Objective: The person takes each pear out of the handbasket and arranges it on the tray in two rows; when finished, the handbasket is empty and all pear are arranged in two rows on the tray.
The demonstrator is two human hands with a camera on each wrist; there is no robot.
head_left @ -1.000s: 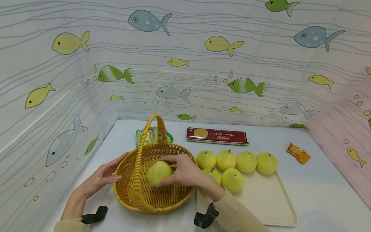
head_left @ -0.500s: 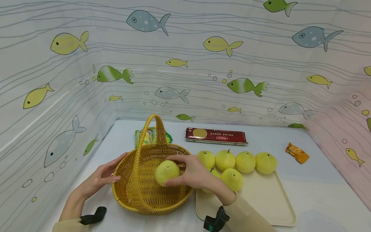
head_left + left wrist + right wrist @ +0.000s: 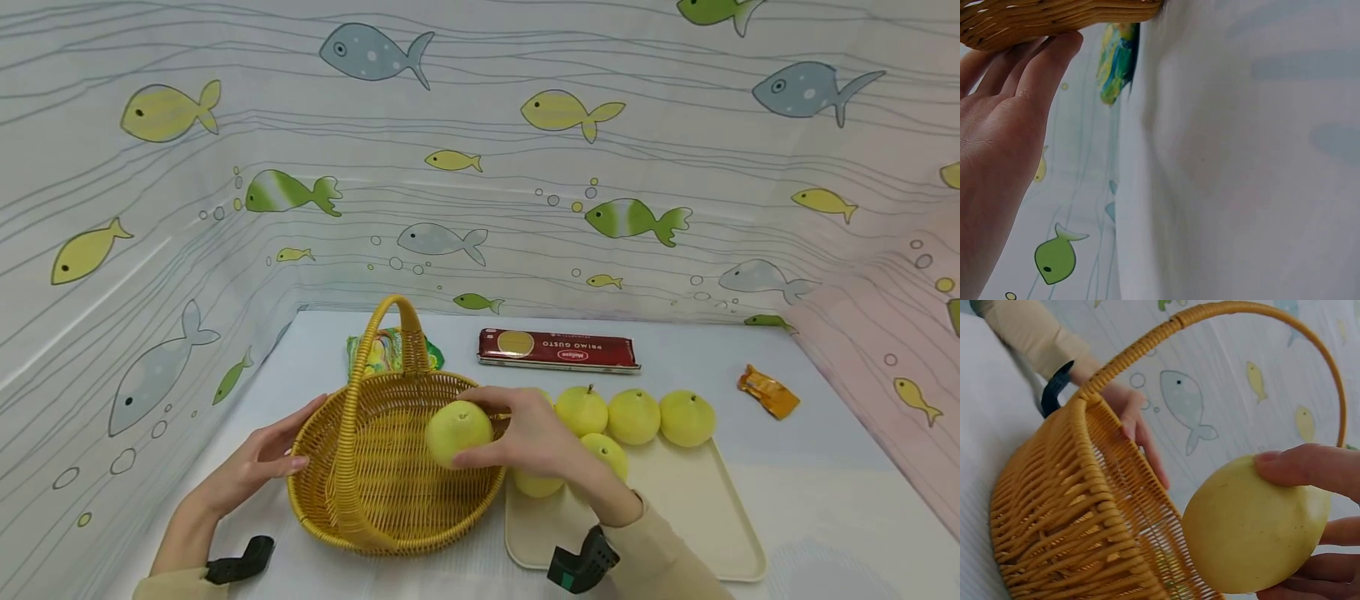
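Note:
My right hand [image 3: 525, 429] grips a round yellow pear [image 3: 458, 433] above the right side of a yellow wicker basket [image 3: 397, 500], thumb on one side and fingers on the other. In the right wrist view the pear [image 3: 1254, 528] is close by the basket's rim. My left hand [image 3: 258, 458] rests against the basket's left side, thumb at the rim and fingers fairly straight along the outer wall. In the left wrist view, fingertips [image 3: 1067, 42] touch the wicker. Several more pears [image 3: 633, 417] sit on a cream tray [image 3: 690, 517], some partly hidden behind my right hand.
Behind the basket lies a green packet [image 3: 386, 350], partly covered by the tall handle [image 3: 348, 442]. A dark red Primo Gusto package [image 3: 558, 350] is at the back of the white table. An orange wrapper [image 3: 768, 392] lies far right. Fish-printed cloth walls [image 3: 525, 233] enclose the table.
My right hand has moved right with the pear, from the basket's middle toward its right rim. My left hand has stayed at the basket's left side.

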